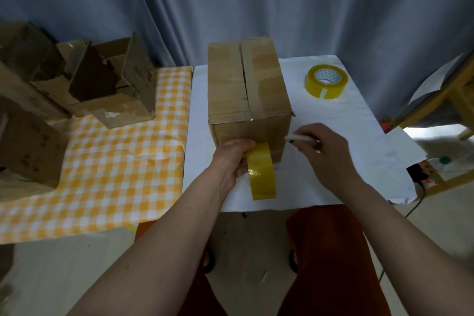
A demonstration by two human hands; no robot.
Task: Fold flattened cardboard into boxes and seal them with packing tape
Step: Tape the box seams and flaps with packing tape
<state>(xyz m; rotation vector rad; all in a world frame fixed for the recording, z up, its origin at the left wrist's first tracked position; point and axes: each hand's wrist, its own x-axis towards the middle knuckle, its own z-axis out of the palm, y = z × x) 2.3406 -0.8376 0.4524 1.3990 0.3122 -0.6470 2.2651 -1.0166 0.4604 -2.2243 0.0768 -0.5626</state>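
Head view, left hand (234, 159) hides tape roll (261, 170) core

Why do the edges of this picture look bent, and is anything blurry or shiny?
Head view: the wide-angle lens bows the white-covered table and the arms outward; the brown cardboard box is fairly sharp, with a faint sheen on its tape; the right hand and the whitish tool it grips look slightly smeared; the left hand holds a yellow tape roll; the bottom corners are soft.
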